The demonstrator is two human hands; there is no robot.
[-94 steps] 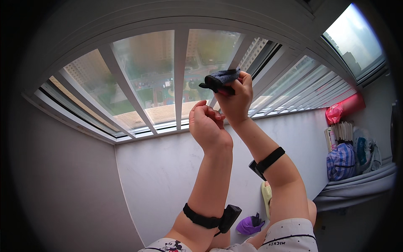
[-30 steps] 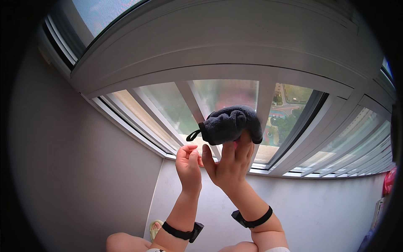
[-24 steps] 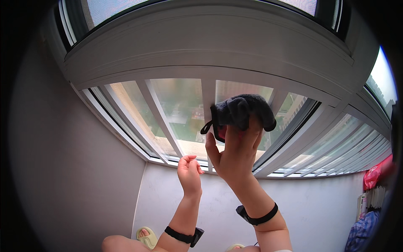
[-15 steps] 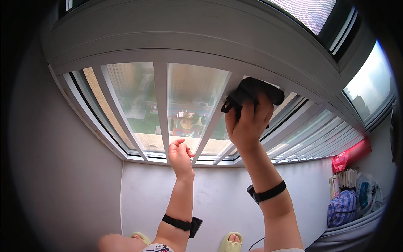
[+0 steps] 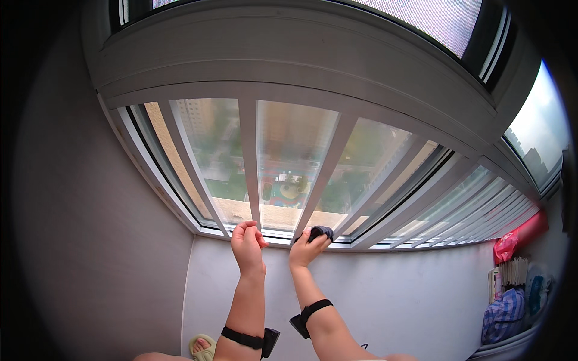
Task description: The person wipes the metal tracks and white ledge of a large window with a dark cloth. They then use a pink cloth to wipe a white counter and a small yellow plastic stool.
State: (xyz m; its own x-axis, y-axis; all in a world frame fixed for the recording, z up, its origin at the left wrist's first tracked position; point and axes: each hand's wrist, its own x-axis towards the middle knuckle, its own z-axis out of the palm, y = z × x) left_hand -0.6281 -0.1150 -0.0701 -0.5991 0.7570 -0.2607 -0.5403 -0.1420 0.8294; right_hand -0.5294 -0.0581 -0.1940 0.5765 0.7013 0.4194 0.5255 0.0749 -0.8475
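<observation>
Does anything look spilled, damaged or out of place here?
Nothing stands out as spilled or damaged. The bunched dark grey plush cloth is in the right hand by the white window bars; the blue checked bag sits at the far right.

Dark, probably blue-grey cloth [image 5: 323,230]

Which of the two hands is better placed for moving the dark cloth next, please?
The right hand, I would judge: it grips the dark cloth near the foot of the white bars. The left hand is loosely curled, apart from the cloth, with nothing visible in it.
</observation>
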